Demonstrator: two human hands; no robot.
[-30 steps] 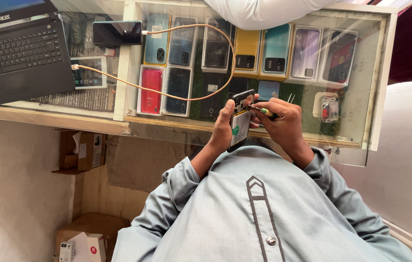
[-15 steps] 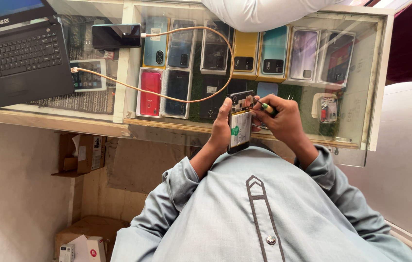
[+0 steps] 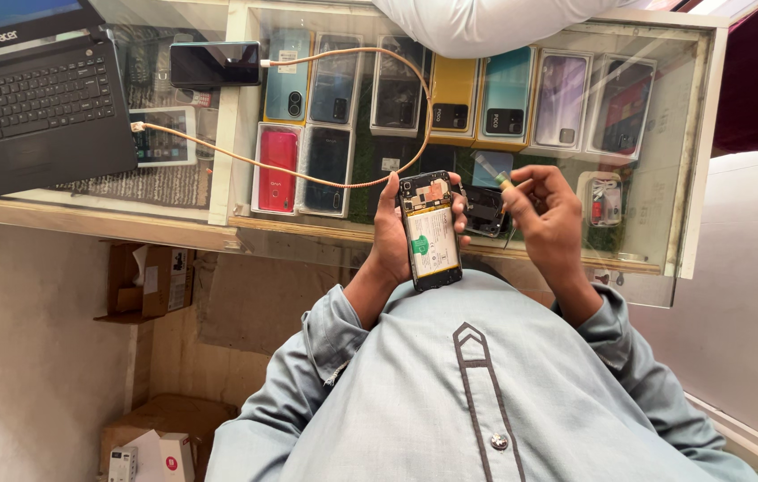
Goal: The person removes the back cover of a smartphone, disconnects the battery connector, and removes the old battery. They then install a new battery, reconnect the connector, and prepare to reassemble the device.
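Opened black smartphone (image 3: 431,232), its back cover off so that the pale battery with a green tab and the upper circuit board show, stands upright in your left hand (image 3: 394,234), above your chest and just in front of the near edge of the glass-topped display counter (image 3: 665,214). Your left hand grasps it from the side, thumb along the left edge and fingertips curled around the right edge. Your right hand (image 3: 549,214) is just beside the phone, apart from it, and pinches a small tool with a yellow-green handle (image 3: 506,184) between thumb and forefinger, its tip pointing toward the phone's upper right corner. Between your two hands, a dark detached phone part (image 3: 484,211) lies on the glass.

Beyond your hands, under the glass, rows of phones and phone boxes (image 3: 450,98) lie side by side in red, blue, yellow, teal and purple. An orange braided cable (image 3: 245,159) loops across the counter top, running from a black laptop (image 3: 35,103) at the far left, round near the top of the phone you hold, and up to a dark phone lying flat (image 3: 215,63) on the glass. Another person's white sleeve (image 3: 486,22) leans in at the far edge of the counter. Below the counter, to your left, brown cardboard boxes (image 3: 151,281) sit on a shelf and the floor.
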